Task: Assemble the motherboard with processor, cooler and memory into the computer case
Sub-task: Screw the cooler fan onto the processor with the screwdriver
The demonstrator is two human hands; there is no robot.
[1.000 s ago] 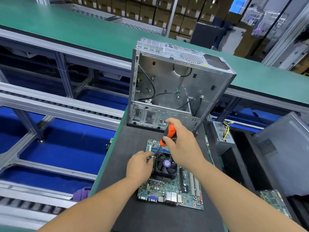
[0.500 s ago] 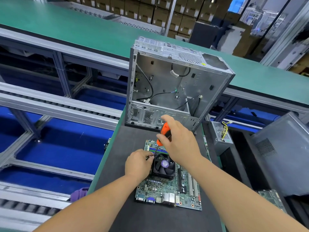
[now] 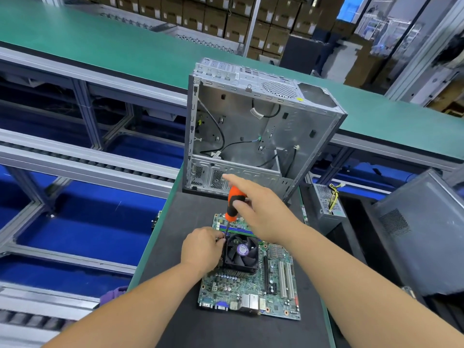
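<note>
Head view: at lower centre your left hand (image 3: 202, 248) presses against the cooler's (image 3: 240, 253) left edge, fingers curled at the screwdriver (image 3: 232, 207) tip, likely steadying it on a mounting screw. Your right hand (image 3: 258, 209) grasps the orange handle, forefinger released and pointing outward. The motherboard (image 3: 251, 285) lies flat on the dark surface (image 3: 175, 247), the open computer case (image 3: 251, 129) upright behind it. Stacked cartons (image 3: 200, 13) fill the upper frame.

Both forearms are bare from the bottom edge of the view up to the wrists, with no sleeve showing. The left hand (image 3: 202, 249) and the right hand (image 3: 261, 214) are bare too, ungloved, wrists unadorned.
</note>
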